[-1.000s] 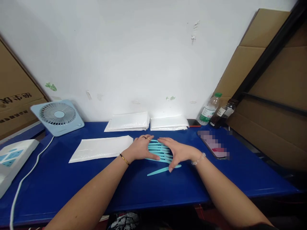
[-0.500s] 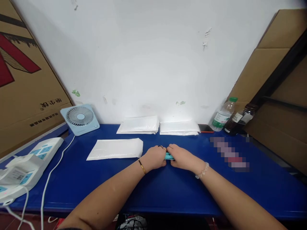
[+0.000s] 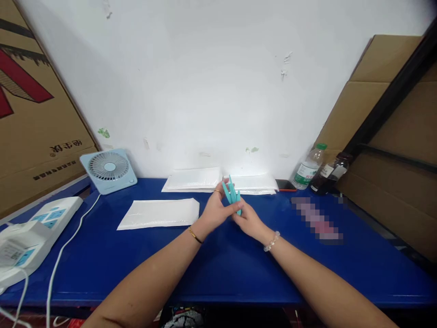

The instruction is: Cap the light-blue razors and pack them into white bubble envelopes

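Note:
Above the middle of the blue table, my left hand (image 3: 215, 213) and my right hand (image 3: 250, 220) meet around a turquoise bundle of several thin, flat strips (image 3: 232, 193). The strips point up and fan apart at the top; their lower ends are hidden by my fingers, so I cannot tell their exact kind. My left thumb presses across the front of them, while my right fingers close around the bottom. A white padded envelope (image 3: 160, 213) lies flat to the left of my left hand. Behind the hands are two stacks of similar envelopes, one left (image 3: 193, 178) and one right (image 3: 251, 182).
Along the wall stand a light-blue fan (image 3: 109, 169), a water bottle (image 3: 308, 169) and a dark bottle (image 3: 330, 174). A phone (image 3: 286, 185) lies near them. A white power strip (image 3: 44, 228) with cables is at the left; a blurred-out item (image 3: 316, 217) lies at the right.
The turquoise strips have come up from low between my hands and now stand upright, fanned out. My left hand has turned, showing its thumb across them. The view has shifted slightly.

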Demonstrator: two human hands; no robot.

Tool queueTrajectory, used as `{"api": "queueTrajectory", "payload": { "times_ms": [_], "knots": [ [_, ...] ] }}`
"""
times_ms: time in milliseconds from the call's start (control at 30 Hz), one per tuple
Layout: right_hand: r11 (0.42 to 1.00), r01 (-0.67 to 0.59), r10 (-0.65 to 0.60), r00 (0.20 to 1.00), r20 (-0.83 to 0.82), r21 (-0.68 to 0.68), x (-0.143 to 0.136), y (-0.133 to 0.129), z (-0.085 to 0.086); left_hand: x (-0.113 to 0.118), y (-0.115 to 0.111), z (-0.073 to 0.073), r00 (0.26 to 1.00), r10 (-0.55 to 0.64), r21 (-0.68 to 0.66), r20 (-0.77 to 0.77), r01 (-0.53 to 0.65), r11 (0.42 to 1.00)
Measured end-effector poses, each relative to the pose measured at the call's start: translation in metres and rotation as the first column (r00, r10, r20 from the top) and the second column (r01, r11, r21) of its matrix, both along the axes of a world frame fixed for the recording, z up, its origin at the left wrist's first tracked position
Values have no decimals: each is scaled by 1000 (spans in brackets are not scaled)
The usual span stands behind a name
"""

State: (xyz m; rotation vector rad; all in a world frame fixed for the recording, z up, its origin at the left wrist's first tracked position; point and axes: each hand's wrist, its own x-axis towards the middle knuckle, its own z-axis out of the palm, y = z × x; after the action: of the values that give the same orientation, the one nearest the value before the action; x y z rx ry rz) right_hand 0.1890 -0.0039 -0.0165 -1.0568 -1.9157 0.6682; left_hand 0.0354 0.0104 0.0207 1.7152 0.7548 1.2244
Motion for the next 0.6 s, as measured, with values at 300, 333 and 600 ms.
{"api": "queueTrajectory", "payload": {
  "times_ms": [300,333,600],
  "knots": [
    [957,-197,156,969,-191,-214,-13,-2,-14,17,-12,-11,940,-2,15,-342,7,1000],
    [950,-212,171,968,-184,-229,-11,-1,-12,12,-9,-8,921,-20,16,-390,29,999],
    [997,41,-19,950,312,-66,33,9,7,-106,32,20,106,12,7,-994,-48,999]
  ]
}}
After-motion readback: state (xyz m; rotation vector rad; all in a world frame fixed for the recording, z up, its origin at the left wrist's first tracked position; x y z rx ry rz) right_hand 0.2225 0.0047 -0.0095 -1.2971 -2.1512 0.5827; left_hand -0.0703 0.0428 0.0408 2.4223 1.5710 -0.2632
